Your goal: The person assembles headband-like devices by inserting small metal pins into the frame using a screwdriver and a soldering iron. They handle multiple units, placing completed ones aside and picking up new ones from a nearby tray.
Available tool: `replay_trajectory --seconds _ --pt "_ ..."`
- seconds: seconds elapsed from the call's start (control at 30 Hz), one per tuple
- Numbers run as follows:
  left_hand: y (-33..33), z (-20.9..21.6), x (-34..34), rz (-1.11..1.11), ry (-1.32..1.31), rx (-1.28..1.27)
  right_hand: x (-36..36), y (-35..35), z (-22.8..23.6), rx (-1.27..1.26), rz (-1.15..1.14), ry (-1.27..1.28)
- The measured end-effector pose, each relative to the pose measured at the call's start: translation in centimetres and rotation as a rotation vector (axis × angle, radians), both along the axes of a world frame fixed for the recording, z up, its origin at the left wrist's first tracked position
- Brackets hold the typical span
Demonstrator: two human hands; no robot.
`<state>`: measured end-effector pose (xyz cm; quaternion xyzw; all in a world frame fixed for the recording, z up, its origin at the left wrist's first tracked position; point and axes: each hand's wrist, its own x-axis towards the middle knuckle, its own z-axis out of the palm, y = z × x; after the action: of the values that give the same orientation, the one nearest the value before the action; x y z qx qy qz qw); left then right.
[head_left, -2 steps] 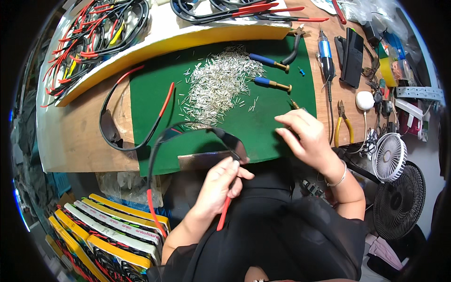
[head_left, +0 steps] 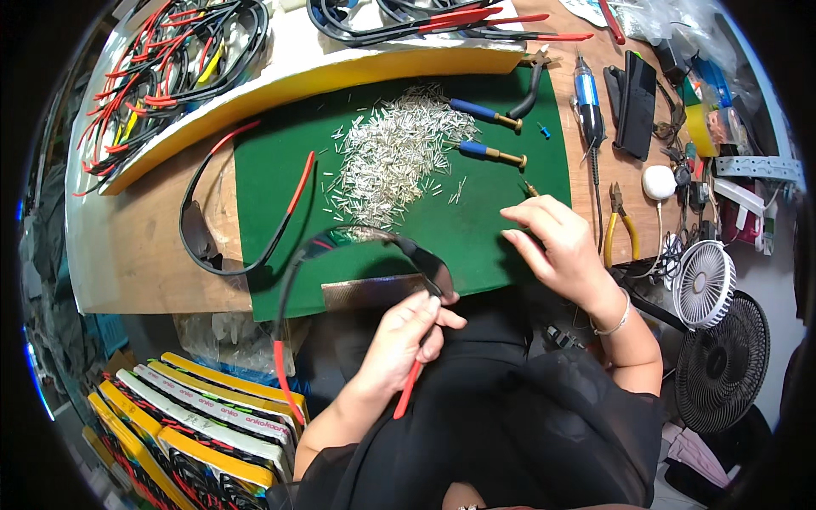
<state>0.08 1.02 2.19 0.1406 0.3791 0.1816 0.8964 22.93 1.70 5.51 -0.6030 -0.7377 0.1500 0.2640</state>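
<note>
My left hand (head_left: 404,340) is closed round dark wraparound sunglasses (head_left: 435,270), gripping them near one lens and hinge. One red-tipped temple points down below my fingers, while the other curves out to the left. Over the right of the green mat (head_left: 476,225), my right hand (head_left: 552,251) hovers with thumb and index finger apart, nothing between them. A pointed brass-coloured tip (head_left: 531,188) shows just beyond its knuckles; the rest is hidden by the hand. Left of the mat's middle lies a heap of small silvery pins (head_left: 391,153).
Another pair of sunglasses (head_left: 204,242) lies at the left. Two blue-handled screwdrivers (head_left: 489,152) rest beside the heap. On the right are an electric screwdriver (head_left: 588,102), a phone (head_left: 637,106), yellow-handled pliers (head_left: 627,229) and a white fan (head_left: 704,285). A yellow-edged box (head_left: 340,98) holds more glasses.
The sunglasses and my left hand have shifted slightly to the right. My right hand has moved very little.
</note>
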Motion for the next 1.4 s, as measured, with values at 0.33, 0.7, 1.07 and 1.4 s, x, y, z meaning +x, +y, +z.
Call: replay_trajectory --seconds 0.33,0.7,1.07,1.4 --pt "-1.7 -0.8 1.1 -0.028 0.064 -0.044 16.9 11.3 -4.6 -0.055 -0.785 -0.477" --pt "-2.2 -1.1 3.0 -0.019 -0.012 -0.019 18.9 8.9 -0.4 0.141 -0.578 0.418" --pt "-0.4 0.6 2.3 0.041 0.206 0.148 6.8 -4.6 7.3 -0.015 -0.03 -0.059" --pt "-0.9 1.5 -1.1 0.155 0.202 0.155 -1.3 -5.0 2.5 -0.488 0.362 -0.004"
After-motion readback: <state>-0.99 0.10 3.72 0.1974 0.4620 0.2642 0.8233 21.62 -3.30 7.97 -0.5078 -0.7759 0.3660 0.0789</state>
